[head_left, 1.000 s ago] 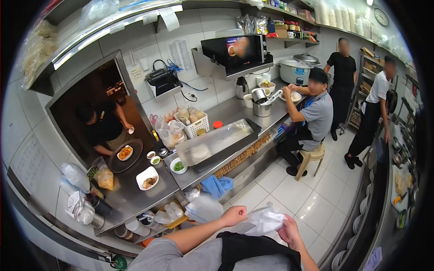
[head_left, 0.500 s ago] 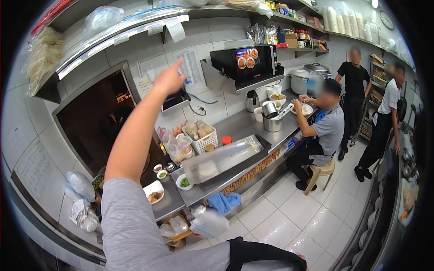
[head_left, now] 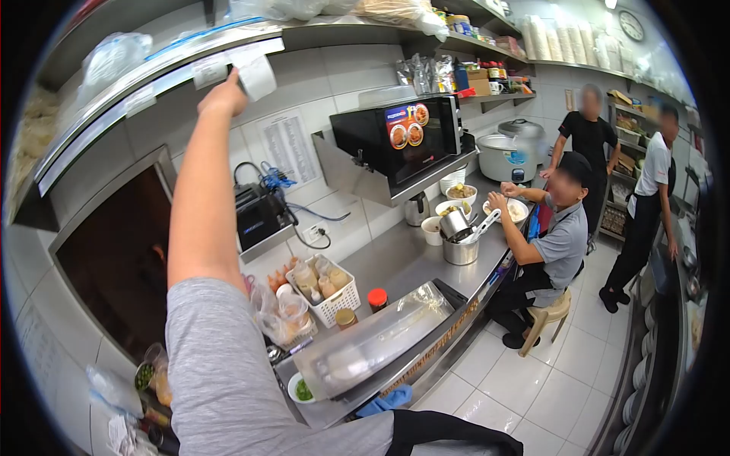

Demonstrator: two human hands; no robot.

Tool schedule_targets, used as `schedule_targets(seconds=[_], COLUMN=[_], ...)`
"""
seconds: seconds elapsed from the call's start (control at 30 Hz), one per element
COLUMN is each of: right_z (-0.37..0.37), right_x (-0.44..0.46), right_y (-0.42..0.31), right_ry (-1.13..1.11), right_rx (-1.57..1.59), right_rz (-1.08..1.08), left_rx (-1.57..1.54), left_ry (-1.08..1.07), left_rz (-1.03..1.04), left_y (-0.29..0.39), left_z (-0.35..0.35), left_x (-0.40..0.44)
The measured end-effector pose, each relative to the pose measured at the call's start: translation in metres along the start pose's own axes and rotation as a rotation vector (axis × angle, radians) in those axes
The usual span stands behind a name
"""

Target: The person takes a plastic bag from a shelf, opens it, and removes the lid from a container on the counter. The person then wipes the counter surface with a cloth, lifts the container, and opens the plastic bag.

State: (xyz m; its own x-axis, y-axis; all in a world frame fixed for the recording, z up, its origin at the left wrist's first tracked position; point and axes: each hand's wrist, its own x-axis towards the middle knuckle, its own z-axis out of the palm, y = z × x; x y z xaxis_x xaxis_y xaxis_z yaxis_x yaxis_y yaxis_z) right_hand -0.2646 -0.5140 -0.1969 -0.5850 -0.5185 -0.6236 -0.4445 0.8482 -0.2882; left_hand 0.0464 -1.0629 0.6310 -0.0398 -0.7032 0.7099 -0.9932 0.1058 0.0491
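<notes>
My left hand [head_left: 224,97] is raised at the end of my stretched arm. Its index finger points up and reaches the lower left edge of a white paper slip [head_left: 257,74] that hangs from the overhead shelf's rail; whether it touches the slip is unclear. The other fingers are curled or partly hidden. Beside it, a second paper slip [head_left: 209,71] is fixed to the rail [head_left: 171,76]. Below the hand, a black printer-like device [head_left: 262,215] with blue and black cables sits on a wall bracket. My right hand is out of view.
A microwave [head_left: 403,140] rests on a wall shelf. Along the steel counter [head_left: 384,251] stand a white basket of bottles [head_left: 331,292], a red-lidded jar [head_left: 378,299] and a steel pot [head_left: 461,249]. A seated co-worker [head_left: 559,235] handles food; two more people stand behind.
My left hand has moved up and left, from in front of the wall to the paper slip at the rail. My view has shifted too. The seated co-worker's head has turned.
</notes>
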Motion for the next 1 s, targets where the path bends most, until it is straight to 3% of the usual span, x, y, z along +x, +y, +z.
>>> schedule_targets(seconds=[0.2,0.5,1.0], right_z=[0.01,0.039,0.044], right_x=[0.015,0.021,0.032], right_y=[-0.022,-0.033,-0.044], right_ry=[-0.026,-0.075,-0.109], right_rx=[0.018,0.046,0.028], right_rz=[0.05,0.106,0.106], left_rx=[0.077,0.222,0.276], left_ry=[0.016,-0.005,-0.014], left_rz=[0.031,0.086,0.067], left_y=[-0.009,0.002,0.007], left_z=[0.026,0.037,0.033], left_x=[0.065,0.095,0.084])
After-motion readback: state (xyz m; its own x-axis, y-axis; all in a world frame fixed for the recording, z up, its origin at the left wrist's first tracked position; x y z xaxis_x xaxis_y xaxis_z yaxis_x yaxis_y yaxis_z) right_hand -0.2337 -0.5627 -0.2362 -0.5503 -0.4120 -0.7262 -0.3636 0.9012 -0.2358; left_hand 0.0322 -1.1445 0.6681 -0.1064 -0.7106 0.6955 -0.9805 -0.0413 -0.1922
